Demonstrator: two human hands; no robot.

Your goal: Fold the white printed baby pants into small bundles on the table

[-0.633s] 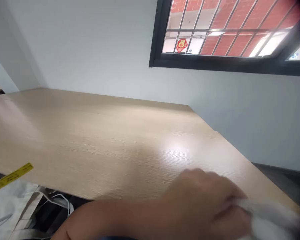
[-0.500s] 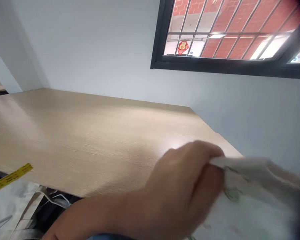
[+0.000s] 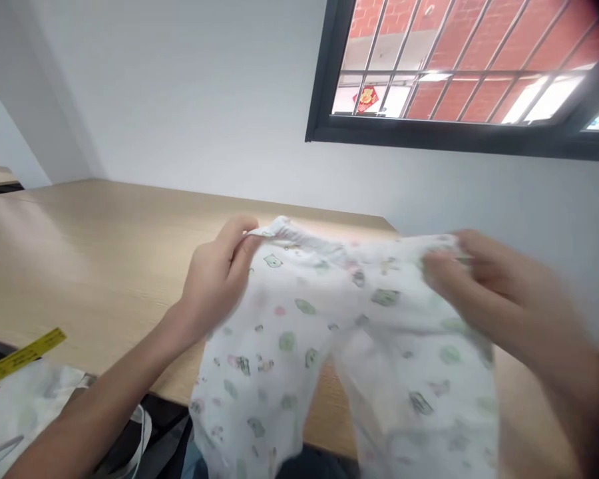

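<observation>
A small pair of white pants (image 3: 299,313), printed with green leaves and little animals, hangs in front of me with its waistband stretched across the top. My left hand (image 3: 217,276) pinches the left end of the waistband between thumb and fingers. Gripping the right end is my right hand (image 3: 494,286), blurred by motion. Both legs of the pants dangle down past the near table edge, their lower ends cut off by the bottom of the view.
Behind the pants lies a light wood table (image 3: 104,266) against a pale wall. At lower left are a yellow strip with markings (image 3: 24,359) and a white cloth bag (image 3: 34,399) with a strap. A dark-framed barred window (image 3: 429,133) is at upper right.
My left hand has moved from the lower right to the left, and my right hand has come into view. The pants, bunched at the right before, are now spread open between both hands.
</observation>
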